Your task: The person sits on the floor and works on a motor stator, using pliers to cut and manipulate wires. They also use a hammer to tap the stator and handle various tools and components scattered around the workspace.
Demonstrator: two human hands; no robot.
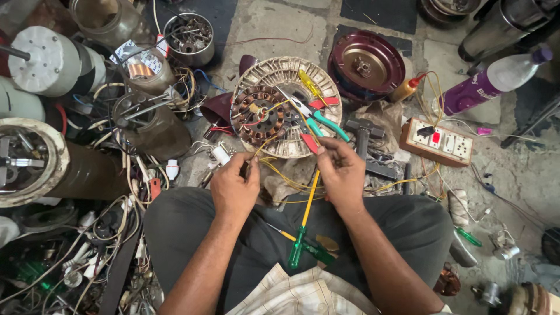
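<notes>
Yellow insulated wires point(274, 166) run from the copper-wound stator point(256, 115) of a round cream fan motor housing point(286, 73) on the floor just ahead of our knees, and we've got them stretched between both hands. Our left hand point(234, 188) is curled into a loose fist, pinching a wire end between thumb and forefinger. Our right hand point(341, 172) pinches the other strand with its fingertips, close to the red and teal-handled pliers point(326, 123) lying across the housing.

These leads look thin, light and floppy, so they'll kink or slip if we grab them mid-run. Best bet, we reckon, is to hold near the stripped ends, on the insulation. The copper windings look fragile, so no yanking toward us.

A green-handled screwdriver with a yellow shaft point(303, 224) rests on our lap. A wooden switch and socket board point(436, 141) sits off to the right, near a purple plastic bottle point(496, 79).
</notes>
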